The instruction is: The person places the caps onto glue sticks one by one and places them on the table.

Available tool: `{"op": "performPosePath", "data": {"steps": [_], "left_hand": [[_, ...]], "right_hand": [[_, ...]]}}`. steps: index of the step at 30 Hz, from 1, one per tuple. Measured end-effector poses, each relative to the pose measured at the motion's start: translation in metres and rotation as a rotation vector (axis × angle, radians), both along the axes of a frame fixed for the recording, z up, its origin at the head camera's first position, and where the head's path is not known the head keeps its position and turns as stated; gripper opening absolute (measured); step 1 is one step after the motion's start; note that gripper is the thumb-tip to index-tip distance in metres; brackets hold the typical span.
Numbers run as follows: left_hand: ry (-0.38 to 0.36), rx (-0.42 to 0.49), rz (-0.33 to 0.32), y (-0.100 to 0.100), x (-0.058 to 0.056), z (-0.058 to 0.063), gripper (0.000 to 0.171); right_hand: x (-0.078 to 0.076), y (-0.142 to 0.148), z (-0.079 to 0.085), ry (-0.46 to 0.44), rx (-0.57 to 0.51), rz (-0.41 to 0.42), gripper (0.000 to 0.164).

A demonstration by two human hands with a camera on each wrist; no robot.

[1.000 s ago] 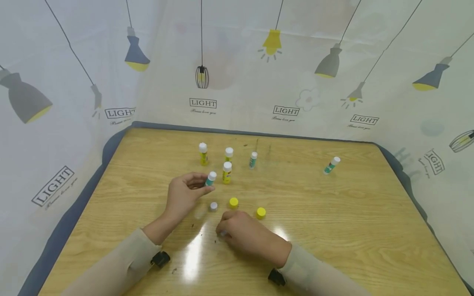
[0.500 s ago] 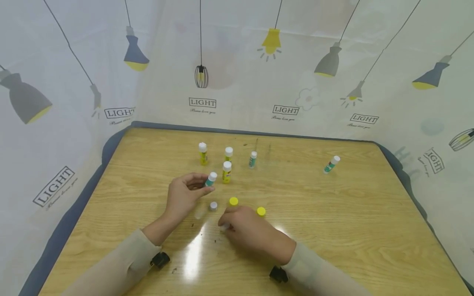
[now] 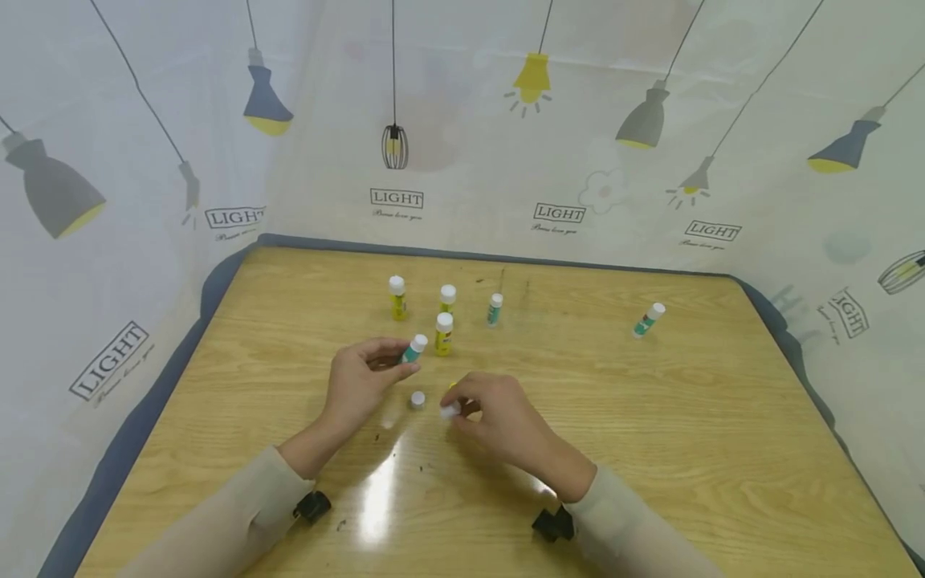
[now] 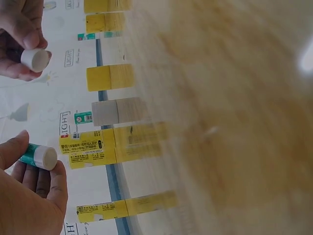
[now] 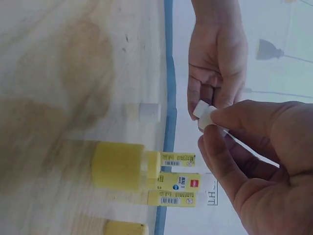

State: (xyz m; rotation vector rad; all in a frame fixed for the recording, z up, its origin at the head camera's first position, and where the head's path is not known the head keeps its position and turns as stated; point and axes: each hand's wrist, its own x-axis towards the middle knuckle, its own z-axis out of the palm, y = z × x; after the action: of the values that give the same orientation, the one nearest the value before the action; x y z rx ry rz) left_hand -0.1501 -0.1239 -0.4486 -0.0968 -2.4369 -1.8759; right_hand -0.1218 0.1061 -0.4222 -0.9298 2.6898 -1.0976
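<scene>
My left hand (image 3: 357, 385) grips a teal glue stick (image 3: 415, 350) between thumb and fingers, above the table. The stick leans, with one white end up in the head view and its other white end (image 4: 49, 158) facing the left wrist camera. To the right, my right hand (image 3: 502, 417) pinches a small white cap (image 3: 450, 410) by its sides. The hollow of this cap shows in the left wrist view. Another white cap (image 3: 417, 399) stands on the table between the hands. One yellow cap (image 3: 454, 387) peeks out behind the right fingers.
Behind the hands stand three yellow glue sticks (image 3: 444, 337) with white tops. An upright teal glue stick (image 3: 495, 311) is right of them, and another teal one (image 3: 648, 321) stands far right. Two yellow caps (image 5: 117, 165) show in the right wrist view. Printed cloth surrounds the wooden table (image 3: 686, 449).
My right hand has risen from the table and moved forward and slightly right with the white cap, now covering the yellow caps. The left hand has barely moved, still holding the glue stick.
</scene>
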Motion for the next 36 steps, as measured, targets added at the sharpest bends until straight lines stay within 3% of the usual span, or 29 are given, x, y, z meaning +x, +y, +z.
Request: {"op": "performPosePath", "data": {"steps": [9, 20, 30, 36], "left_hand": [[-0.009, -0.024, -0.015, 0.001, 0.002, 0.005, 0.03], [-0.006, -0.065, -0.021, 0.003, 0.003, 0.007, 0.028], [0.142, -0.123, -0.063, 0.005, 0.006, 0.005, 0.028], [0.304, -0.243, -0.088, 0.007, 0.007, 0.005, 0.029]], "right_hand": [[-0.008, 0.007, 0.004, -0.091, -0.226, -0.142, 0.017], [-0.011, 0.008, 0.009, -0.158, -0.371, -0.279, 0.018], [-0.013, 0.014, 0.001, -0.258, -0.542, -0.32, 0.019], [-0.014, 0.015, -0.002, -0.27, -0.566, -0.326, 0.017]]}}
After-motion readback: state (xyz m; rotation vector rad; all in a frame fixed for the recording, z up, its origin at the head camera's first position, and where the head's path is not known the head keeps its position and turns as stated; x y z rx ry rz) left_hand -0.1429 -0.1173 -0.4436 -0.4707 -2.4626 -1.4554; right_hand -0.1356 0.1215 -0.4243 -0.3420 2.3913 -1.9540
